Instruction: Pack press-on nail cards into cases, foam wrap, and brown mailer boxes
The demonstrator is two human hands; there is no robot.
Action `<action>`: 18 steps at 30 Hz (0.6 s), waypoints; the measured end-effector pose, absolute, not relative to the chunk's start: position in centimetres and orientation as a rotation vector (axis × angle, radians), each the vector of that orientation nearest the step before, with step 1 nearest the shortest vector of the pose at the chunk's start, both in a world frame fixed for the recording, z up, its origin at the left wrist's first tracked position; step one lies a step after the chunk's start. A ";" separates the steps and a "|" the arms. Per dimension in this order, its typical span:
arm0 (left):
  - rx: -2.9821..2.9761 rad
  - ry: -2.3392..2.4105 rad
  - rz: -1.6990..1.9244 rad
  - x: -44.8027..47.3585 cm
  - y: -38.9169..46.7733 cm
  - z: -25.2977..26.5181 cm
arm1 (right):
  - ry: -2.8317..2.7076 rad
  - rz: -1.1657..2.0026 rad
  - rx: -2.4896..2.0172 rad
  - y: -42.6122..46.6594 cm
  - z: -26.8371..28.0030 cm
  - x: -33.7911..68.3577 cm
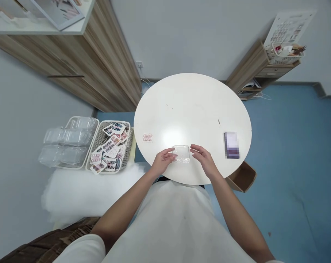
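Clear plastic case (181,153) lies between two hands at the table's front edge

From my end of the head feed, the left hand (165,160) has its fingertips over the left edge of the case; I cannot tell whether they pinch it or only steady it. The right hand (202,157) is loosely spread, thumb and fingers apart, just beside the right edge. The case lies flat on the white table (192,102).

I can read no lettering. On the table's left, a card of pink press-on nails (147,138) carries print too small for me. The dark stack of packets (232,145) at right is pixelated over its top. The poster (289,27) shows rows of tiny pictures. In the white basket (129,146), nail cards (109,147) overlap and hide one another. The framed picture (60,12) is cut off above, and the table partly covers the cardboard box (242,176).
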State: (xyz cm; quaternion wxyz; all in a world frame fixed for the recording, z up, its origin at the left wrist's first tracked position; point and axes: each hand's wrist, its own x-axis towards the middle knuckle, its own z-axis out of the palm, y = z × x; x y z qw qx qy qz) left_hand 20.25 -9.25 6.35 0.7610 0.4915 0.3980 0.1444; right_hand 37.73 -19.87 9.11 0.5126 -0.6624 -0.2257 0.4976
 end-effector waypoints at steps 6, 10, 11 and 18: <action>1.138 0.780 0.230 20.4 -8.5 6.2 | -0.610 1.212 -1.661 -18.6 9.0 37.5; 1.051 0.864 0.265 20.6 -8.7 6.1 | -0.558 1.233 -1.649 -18.3 8.6 37.5; 1.016 0.885 0.270 20.6 -8.9 6.1 | -0.532 1.224 -1.637 -18.3 8.5 37.5; 0.917 0.851 0.236 21.1 -10.5 5.8 | -0.380 1.179 -1.549 -18.6 7.5 36.6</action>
